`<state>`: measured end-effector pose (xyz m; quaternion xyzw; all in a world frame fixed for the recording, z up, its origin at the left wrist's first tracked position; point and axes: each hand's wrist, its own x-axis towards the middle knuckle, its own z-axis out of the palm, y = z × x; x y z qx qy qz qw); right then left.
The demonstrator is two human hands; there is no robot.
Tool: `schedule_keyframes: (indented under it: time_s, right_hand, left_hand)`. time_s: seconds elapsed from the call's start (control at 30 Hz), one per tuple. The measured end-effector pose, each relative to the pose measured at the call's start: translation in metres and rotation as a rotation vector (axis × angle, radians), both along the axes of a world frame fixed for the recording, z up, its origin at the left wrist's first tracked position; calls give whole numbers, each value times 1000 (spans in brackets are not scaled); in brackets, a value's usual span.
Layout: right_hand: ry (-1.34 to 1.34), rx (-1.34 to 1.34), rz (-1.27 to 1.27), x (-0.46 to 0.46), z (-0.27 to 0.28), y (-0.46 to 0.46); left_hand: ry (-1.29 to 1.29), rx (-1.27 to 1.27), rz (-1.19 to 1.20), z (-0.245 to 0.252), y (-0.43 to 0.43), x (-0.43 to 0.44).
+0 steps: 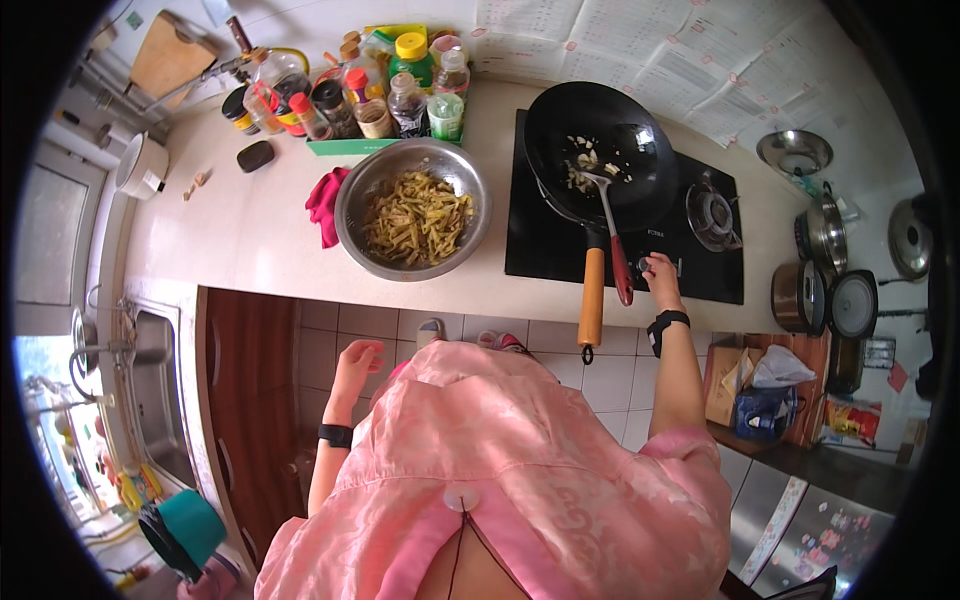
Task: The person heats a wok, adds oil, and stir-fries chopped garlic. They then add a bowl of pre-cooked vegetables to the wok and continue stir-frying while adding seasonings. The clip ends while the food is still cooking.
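Note:
My right hand (660,271) is at a control knob (644,264) on the front of the black gas hob (540,251). A black wok (645,187) with a wooden handle (592,292) rests on the left burner, with chopped pale pieces (588,161) inside. A spatula (611,217) with a dark red handle leans in the wok, its handle over the hob's front edge. My left hand (361,364) hangs in front of the counter, fingers slightly curled, holding nothing. Left of the hob, a steel bowl (481,199) holds cooked-looking, strip-cut food (420,217).
Bottles and jars (371,112) stand along the wall behind the bowl. A magenta cloth (324,210) lies beside it. The right burner (711,216) is uncovered. A rice cooker (796,296) stands at the right; a steel sink (159,390) is at the left.

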<state>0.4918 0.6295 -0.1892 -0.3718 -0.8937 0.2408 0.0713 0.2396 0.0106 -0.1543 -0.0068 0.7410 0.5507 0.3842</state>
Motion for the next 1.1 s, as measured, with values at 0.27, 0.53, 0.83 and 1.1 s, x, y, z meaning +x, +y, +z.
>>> schedule_keyframes:
  time_s: [0.27,0.53,0.83,1.1]
  right_hand:
    - [4,39,-2,-1,1,1]
    - [-27,82,-29,-3,5,-2]
    - [149,-177,-271,-39,116,-70]
    - [-66,82,-71,-90,192,-152]
  left_hand:
    - [-12,35,73,3,-5,29]
    - [-8,43,48,-1,-12,31]
    - [-9,-11,2,2,-1,17]
    - [-7,80,-84,-6,15,-12]
